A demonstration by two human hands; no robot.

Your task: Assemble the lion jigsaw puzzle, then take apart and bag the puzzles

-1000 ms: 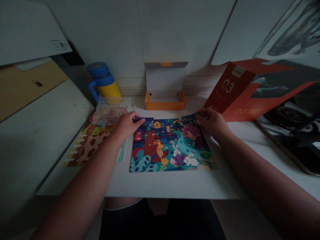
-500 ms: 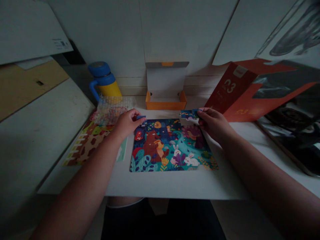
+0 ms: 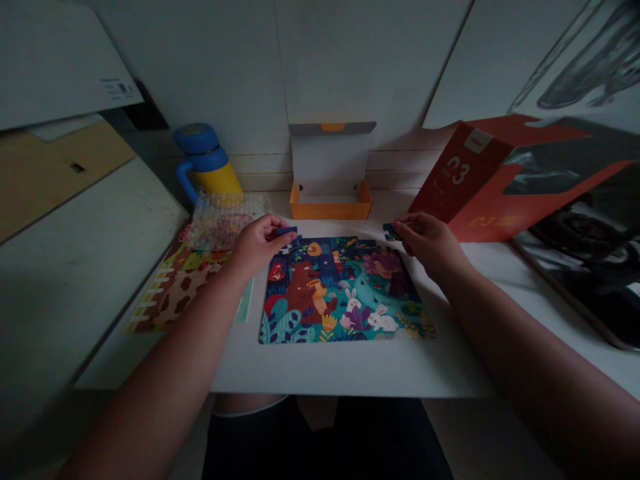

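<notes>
A jigsaw puzzle (image 3: 345, 293) with forest animals lies flat on the white table. My left hand (image 3: 265, 239) pinches a dark blue puzzle piece (image 3: 287, 232) over the top left corner of the picture. Between the thumb and fingers of my right hand (image 3: 425, 240) is another dark puzzle piece (image 3: 390, 231), held just beyond the upper right corner. The top edge of the puzzle looks stepped near both corners. Fingers cover part of each held piece.
Behind the puzzle stands an open orange box (image 3: 331, 209). Bubble wrap (image 3: 220, 220) and a brown-patterned puzzle sheet (image 3: 185, 293) lie left, near a blue and yellow jug (image 3: 215, 173). A large red box (image 3: 480, 187) leans at the right.
The piece near the puzzle's upper right now sits in its top edge. My right hand has drawn slightly away with a smaller piece. My left hand has shifted slightly right.
</notes>
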